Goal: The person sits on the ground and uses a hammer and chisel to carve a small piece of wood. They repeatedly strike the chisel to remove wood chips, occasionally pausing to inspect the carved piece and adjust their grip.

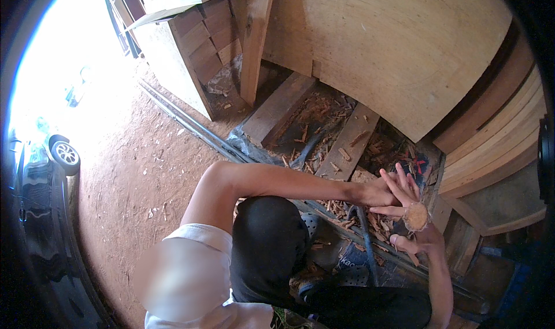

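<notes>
Round wooden piece [416,218] sits at the right hand [426,237], fingers splayed, thumb apart; left hand [374,193] overlaps just beyond, its hold can't tell. Step looks like handling that piece; next move likely calls for firmer hold. Chips [335,206], plank [365,119], then plywood sheet [399,45].

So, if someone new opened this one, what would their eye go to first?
Probably the white glare filling the upper left, with a dark car below it along the left edge. Next, the broad pale wooden sheet across the upper right. Then the person's left hand and right hand, close together right of centre over scattered wood chips, with a round tan piece at the right hand.
</notes>
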A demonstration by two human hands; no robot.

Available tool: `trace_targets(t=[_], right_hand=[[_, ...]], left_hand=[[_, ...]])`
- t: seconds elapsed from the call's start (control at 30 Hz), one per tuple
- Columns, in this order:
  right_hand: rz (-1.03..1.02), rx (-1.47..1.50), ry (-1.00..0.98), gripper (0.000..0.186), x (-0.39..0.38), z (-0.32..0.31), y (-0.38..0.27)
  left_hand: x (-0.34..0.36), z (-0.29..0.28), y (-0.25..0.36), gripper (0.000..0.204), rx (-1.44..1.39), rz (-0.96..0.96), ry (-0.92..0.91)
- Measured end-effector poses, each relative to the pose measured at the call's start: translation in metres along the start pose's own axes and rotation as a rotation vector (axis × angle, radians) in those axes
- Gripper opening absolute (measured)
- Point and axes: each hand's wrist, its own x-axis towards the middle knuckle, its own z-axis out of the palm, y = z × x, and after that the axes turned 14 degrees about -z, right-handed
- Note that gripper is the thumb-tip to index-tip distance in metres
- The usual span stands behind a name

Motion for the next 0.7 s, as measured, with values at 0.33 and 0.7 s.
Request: trace_targets(t=[0.33,0.7], right_hand=[[0.029,-0.08,-0.033,0.049,-0.002,0.002,0.006],[0.071,-0.054,-0.041,0.057,-0.001,-0.002,0.002]], left_hand=[[-0.007,0.005,0.016,0.035,-0.255,-0.056,-0.026],[-0.009,0.008,0.019,0.027,-0.425,-0.192,0.002]])
